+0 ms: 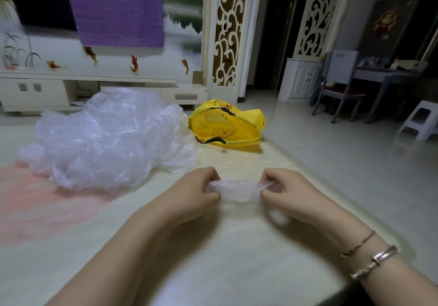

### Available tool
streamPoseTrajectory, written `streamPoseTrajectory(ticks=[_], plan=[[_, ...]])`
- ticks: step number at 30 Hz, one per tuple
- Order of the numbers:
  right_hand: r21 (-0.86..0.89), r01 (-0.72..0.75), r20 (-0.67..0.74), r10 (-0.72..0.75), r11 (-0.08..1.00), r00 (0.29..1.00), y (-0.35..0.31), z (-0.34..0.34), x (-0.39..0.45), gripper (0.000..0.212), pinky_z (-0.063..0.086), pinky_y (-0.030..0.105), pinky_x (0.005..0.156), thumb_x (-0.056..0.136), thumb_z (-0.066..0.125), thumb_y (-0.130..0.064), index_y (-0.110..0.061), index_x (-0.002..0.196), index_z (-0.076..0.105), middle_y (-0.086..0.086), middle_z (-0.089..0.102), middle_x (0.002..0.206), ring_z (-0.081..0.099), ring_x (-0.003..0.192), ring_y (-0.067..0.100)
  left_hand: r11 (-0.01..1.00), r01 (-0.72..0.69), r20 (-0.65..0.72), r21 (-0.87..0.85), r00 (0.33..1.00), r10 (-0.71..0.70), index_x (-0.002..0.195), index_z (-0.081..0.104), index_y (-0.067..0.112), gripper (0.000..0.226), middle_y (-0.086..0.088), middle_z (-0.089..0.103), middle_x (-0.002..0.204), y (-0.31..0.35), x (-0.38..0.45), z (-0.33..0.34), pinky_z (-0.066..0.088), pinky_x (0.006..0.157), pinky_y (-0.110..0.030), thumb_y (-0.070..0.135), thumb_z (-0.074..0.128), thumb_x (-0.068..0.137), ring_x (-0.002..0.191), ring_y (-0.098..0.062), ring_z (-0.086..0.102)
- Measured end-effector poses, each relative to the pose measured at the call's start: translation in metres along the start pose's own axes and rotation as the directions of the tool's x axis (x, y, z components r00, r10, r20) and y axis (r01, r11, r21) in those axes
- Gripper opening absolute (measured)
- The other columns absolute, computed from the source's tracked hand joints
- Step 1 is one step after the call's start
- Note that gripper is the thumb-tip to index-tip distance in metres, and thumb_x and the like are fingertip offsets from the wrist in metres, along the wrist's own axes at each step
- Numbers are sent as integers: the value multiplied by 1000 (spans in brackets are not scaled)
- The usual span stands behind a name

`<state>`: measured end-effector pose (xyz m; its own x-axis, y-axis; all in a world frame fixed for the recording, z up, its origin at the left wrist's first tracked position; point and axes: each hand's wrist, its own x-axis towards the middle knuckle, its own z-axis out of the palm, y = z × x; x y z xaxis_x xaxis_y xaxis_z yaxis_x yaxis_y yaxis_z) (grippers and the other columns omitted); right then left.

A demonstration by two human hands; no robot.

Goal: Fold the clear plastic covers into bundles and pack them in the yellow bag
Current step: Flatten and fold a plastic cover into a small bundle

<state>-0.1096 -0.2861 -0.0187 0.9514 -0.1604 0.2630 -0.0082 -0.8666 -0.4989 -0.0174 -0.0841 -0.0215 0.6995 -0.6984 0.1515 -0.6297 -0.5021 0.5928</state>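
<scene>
A small folded bundle of clear plastic cover [239,190] is stretched between my two hands just above the cream table [213,258]. My left hand [196,192] pinches its left end and my right hand [284,192] pinches its right end, fingers curled on the plastic. A large loose heap of clear plastic covers [106,140] lies on the table to the far left. The yellow bag [225,123] with black handles and an elephant print lies on its side at the table's far edge, right of the heap.
The table's right edge runs diagonally from the yellow bag toward my right wrist; beyond it is tiled floor with a white stool [422,123], a grey chair [339,87] and a desk. A white TV cabinet [47,92] stands behind the table.
</scene>
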Motion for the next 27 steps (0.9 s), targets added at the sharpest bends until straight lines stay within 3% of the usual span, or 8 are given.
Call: streamPoseTrajectory(ticks=[2,6,9,17,20,22,25,27], plan=[[33,-83,28,82,996,996,3,-2,4,11,39,28,60,75,57,-22,-17,65,55,-6,56,62,49,62,10,995,51,44,-80,998,-47,84,64,15,12,8,58,74,-2,1,-9,35,59,-16,23,57,90,69,-10,50],[105,-212,74,204,972,976,8,-2,8,30,37,33,58,70,47,-34,-5,65,53,-1,48,60,45,60,16,966,171,169,-195,976,-139,69,72,18,42,5,71,72,-6,3,-16,47,79,-20,44,53,94,73,-10,66],[-24,-243,25,243,970,970,12,7,6,29,28,32,55,84,51,-26,-13,61,41,0,41,57,40,57,17,968,225,61,-111,974,-219,55,68,20,50,4,70,63,-2,4,-4,48,75,-25,43,50,96,64,-9,63],[-289,-240,-31,241,927,970,-3,5,-6,22,30,33,67,91,49,-35,-16,99,44,-2,56,85,52,81,23,882,318,-324,349,924,-205,93,44,14,7,-2,54,84,0,3,21,32,56,-31,19,40,91,77,-27,51],[-335,-230,-23,236,914,971,-3,6,-7,19,31,33,69,90,49,-35,-18,98,45,-1,57,91,52,85,23,813,339,-322,473,926,-199,92,30,16,9,2,42,73,1,4,24,19,49,-29,14,38,92,71,-29,46],[-338,-233,-15,242,912,970,1,6,-4,11,32,33,71,85,53,-31,-22,88,48,-2,51,92,50,88,22,766,348,-361,540,918,-162,94,31,18,8,1,52,87,2,4,22,22,57,-28,18,39,93,83,-29,52],[-36,-262,34,263,965,964,5,4,5,12,35,29,64,75,62,-22,-22,71,51,-3,50,83,47,78,17,796,316,-444,516,894,-67,109,47,19,15,0,54,112,-10,4,21,32,79,-33,22,42,95,104,-28,46],[305,-272,102,253,913,962,1,-3,8,17,33,28,56,78,64,-13,-18,68,51,-1,49,72,42,64,14,973,192,-489,125,866,-108,110,56,20,18,1,58,112,-11,8,14,40,85,-34,25,45,97,105,-25,51]])
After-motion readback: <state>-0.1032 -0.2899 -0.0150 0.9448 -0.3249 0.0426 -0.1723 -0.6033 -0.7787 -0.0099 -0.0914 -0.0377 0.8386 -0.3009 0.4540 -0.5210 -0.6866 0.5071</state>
